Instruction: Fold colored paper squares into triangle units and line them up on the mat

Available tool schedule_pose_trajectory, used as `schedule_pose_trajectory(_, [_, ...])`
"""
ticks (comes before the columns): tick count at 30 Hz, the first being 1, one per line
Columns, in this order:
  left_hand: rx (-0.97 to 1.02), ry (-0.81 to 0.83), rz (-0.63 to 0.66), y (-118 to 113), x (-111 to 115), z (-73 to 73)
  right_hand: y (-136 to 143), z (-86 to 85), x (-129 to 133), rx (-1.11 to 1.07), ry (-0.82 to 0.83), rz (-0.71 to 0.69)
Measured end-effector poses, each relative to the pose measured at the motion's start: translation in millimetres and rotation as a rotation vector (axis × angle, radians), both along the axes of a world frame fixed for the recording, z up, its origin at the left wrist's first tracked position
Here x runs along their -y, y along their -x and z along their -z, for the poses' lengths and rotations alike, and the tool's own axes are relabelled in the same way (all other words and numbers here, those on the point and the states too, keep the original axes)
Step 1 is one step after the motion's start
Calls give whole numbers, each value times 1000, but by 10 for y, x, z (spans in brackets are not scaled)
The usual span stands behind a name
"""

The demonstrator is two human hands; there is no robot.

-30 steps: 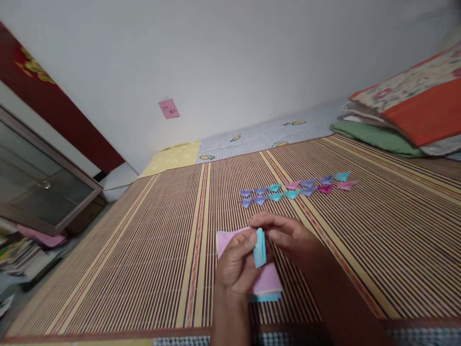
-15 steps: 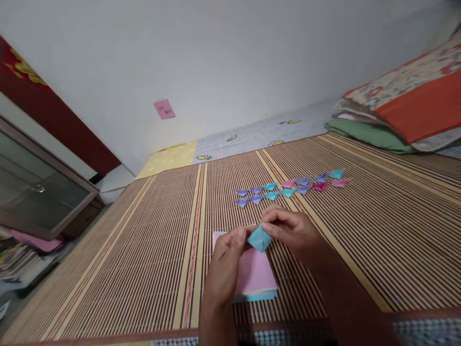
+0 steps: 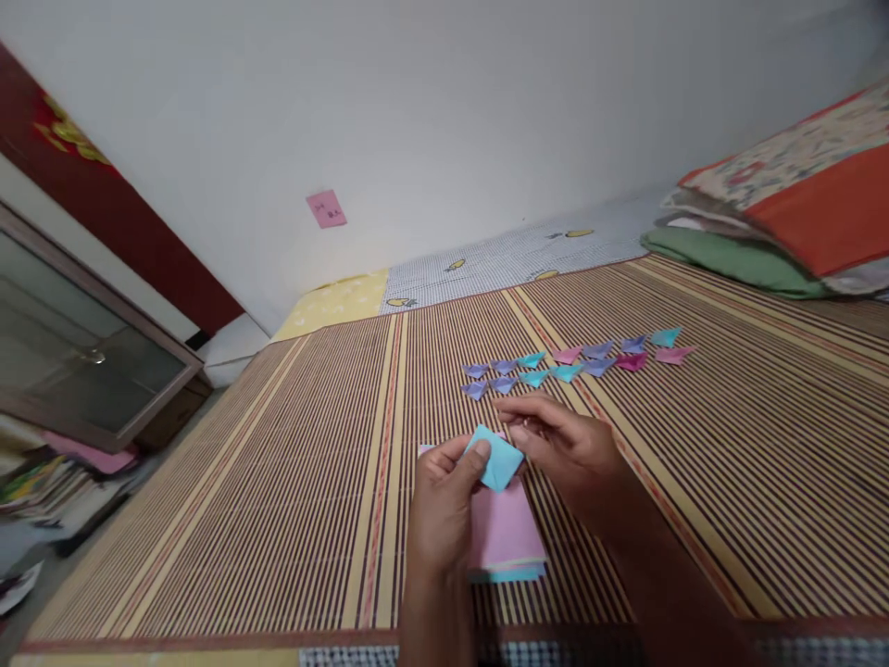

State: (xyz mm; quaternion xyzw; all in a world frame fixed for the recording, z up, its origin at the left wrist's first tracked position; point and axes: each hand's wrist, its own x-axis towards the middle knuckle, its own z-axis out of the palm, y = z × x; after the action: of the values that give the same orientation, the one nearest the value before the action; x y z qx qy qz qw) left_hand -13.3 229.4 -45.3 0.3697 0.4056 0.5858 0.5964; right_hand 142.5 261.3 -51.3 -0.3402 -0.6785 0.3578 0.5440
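A light-blue folded paper square (image 3: 499, 463) is pinched between the thumb and fingers of my left hand (image 3: 448, 491), turned so that a corner points down. Just right of it is my right hand (image 3: 569, 449), its fingers apart and stretched to the left, with nothing seen in them. Under both hands lies a stack of pink and blue paper sheets (image 3: 508, 533), partly covered by the left hand. Beyond the hands, several small folded paper boats (image 3: 567, 372) in purple, blue and pink stand in two rows.
A striped bamboo mat (image 3: 292, 500) spreads over the bed. Folded bedding (image 3: 798, 213) is piled at the back right. The white wall carries a pink note (image 3: 326, 209). To the left stand a glass-doored cabinet (image 3: 83, 343) and a pile of books (image 3: 48, 491).
My right hand has let go of the blue paper and drawn slightly away. The paper now shows a flat, smooth face in my left hand. The view has shifted slightly.
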Motion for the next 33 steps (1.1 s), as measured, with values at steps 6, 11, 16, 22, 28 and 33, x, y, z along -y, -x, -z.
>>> schedule_pose_trajectory(6, [231,69,-69,78,-17,-44,64,-87,83,274,-399,10])
schedule_pose_trajectory(11, [311,72,-67,98,-20,-23,176,-81,104,335,-513,55])
schedule_pose_trajectory(16, [318,104,-90,74,-11,-32,194,-54,81,308,-502,70])
schedule_pose_trajectory(22, [302,133,-79,48,-15,-44,207,-14,74,245,-442,97])
schedule_pose_trajectory(28, [312,149,-33,38,-44,11,191,-25,92,300,-494,51])
schedule_pose_trajectory(33, [322,178,-71,35,-55,20,204,-37,84,309,-474,49])
